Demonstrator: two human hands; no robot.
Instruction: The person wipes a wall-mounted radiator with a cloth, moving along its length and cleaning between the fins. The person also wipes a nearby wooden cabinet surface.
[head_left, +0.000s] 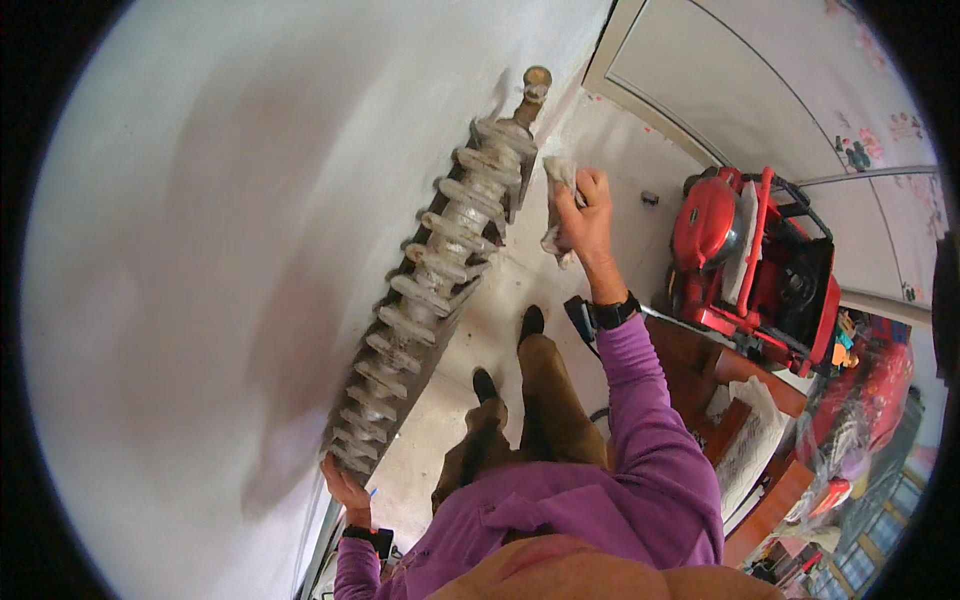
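Observation:
A long cast-iron radiator (450, 240), pale and dirty, with a row of rounded fins, runs along the white wall. A capped pipe stub (535, 84) stands at its far end. My left hand (346, 486) rests against the near end of the radiator; part of its fingers is hidden behind the edge. My right hand (589, 214) is closed around a crumpled whitish rag (558, 195), held to the right of the radiator's far part, apart from the fins. Both wrists wear dark bands.
A red wheeled machine (724, 225) stands at the right by a pale door (720, 82). Nearer are brown wooden furniture parts (761, 382), a quilted white pad (750, 450) and plastic-wrapped red items (862, 405). A small dark object (649, 198) lies on the tiled floor.

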